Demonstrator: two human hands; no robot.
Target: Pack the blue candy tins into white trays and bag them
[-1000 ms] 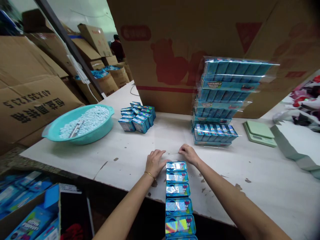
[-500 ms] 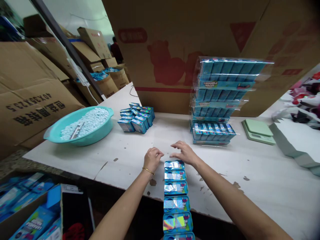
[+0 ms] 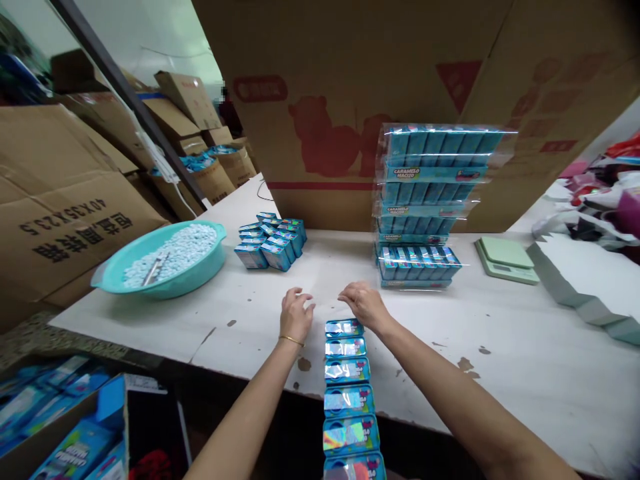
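Note:
A row of blue candy tins with shiny labels runs from the white table's front part toward me, past its edge. Just beyond the far end of this row are both of my hands. My left hand, with a bracelet at the wrist, is open above the table, its fingers curved and apart. On the other side, my right hand has thumb and fingertips pressed together beside the farthest tin. Whatever is in that pinch, if anything, is too small to make out.
A turquoise basin of pale candies with a metal scoop stands left. Behind are a cluster of blue tins, stacked display packs in clear film and a large carton. Right is a green scale; lower left, a box of packaging.
My left hand has moved slightly left and its fingers have opened from a pinch. My right hand's fingers have closed together. The view has shifted a little.

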